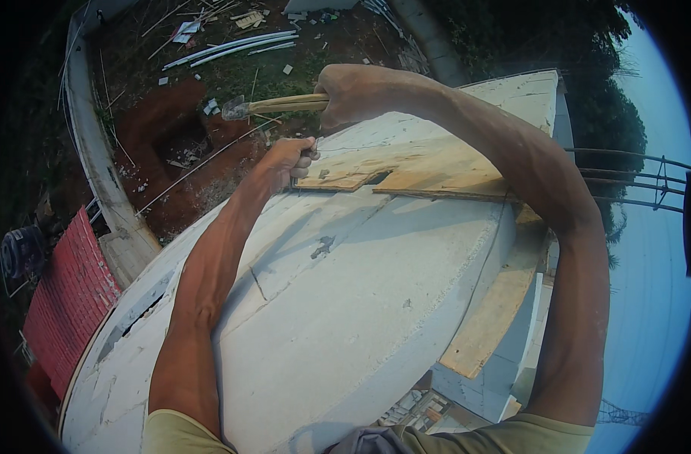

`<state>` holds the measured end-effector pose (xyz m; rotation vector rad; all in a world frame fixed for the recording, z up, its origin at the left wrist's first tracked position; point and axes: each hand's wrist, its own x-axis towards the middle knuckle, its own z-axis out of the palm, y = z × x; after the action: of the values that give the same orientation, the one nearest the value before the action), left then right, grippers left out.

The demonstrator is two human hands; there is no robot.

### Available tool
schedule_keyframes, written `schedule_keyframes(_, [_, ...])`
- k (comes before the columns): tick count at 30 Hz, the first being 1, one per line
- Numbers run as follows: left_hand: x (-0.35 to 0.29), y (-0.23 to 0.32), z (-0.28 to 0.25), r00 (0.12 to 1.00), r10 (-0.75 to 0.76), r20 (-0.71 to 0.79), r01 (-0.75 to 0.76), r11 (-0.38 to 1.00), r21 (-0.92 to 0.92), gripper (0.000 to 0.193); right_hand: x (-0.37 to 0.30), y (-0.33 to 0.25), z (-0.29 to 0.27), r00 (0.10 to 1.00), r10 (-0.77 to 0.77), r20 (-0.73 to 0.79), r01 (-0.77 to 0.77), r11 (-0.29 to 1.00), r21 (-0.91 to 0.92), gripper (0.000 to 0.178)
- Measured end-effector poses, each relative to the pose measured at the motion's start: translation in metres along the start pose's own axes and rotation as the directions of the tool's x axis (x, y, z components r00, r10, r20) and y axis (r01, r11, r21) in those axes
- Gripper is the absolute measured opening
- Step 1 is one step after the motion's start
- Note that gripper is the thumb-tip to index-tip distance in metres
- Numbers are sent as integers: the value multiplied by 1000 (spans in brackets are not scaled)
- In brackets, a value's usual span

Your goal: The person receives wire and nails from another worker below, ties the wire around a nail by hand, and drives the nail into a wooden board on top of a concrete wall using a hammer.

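My right hand (353, 94) is closed round the yellowish handles of what look like pincers (277, 104). Their metal head points left, out over the ground below. Lower and a little to the left, my left hand (291, 157) is closed in a pinch on a thin wire (341, 148). From its fingertips the wire runs right, above a weathered plywood board (436, 168). That board lies across a pale concrete wall top (353, 303), and a dark notch shows in its near edge. The pincers are apart from the wire.
Beyond the wall, far below, are a dug pit (183, 144), white pipes (232, 49) and scattered debris. A red corrugated roof (69, 299) stands at lower left. Reinforcing bars (633, 175) jut out at right. Another plank (489, 325) hangs along the wall's right side.
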<state>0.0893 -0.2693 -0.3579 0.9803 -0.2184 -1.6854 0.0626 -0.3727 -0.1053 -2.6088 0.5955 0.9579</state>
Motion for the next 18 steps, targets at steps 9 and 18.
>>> schedule_keyframes(9, [-21,0,7,779,575,-250,-422,775,470,27,1,-29,-1,995,7,104,-13,998,58,27])
schedule_keyframes(18, [-26,-13,13,487,850,201,-612,168,773,18,9,-24,5,998,44,34,-46,996,70,34])
